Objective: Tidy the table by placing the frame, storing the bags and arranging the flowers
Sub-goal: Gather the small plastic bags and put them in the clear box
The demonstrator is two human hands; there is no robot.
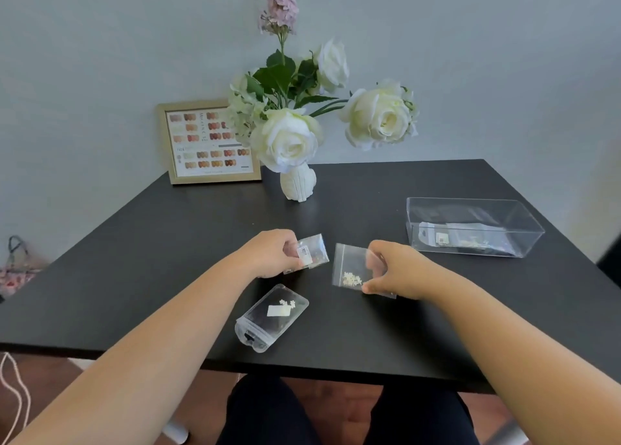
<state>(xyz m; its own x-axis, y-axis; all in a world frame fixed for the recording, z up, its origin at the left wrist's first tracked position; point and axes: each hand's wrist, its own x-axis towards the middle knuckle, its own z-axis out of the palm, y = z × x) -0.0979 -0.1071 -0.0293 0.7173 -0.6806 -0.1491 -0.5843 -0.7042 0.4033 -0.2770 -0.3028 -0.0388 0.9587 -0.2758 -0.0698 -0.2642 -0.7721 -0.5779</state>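
Black table [134, 263] w/ frame [208, 142] and vase [299, 182] at back. Left hand [272, 253] pinches small bag [311, 251]; right hand [400, 270] pinches bead bag [351, 266]. Third bag [272, 317] lies flat near edge; clear box [470, 226] at right.

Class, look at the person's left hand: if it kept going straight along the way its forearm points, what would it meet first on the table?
Probably the white vase. The left hand, gripping a small clear bag, points up and away toward the table's far edge; bare tabletop lies between, though depth is hard to judge.
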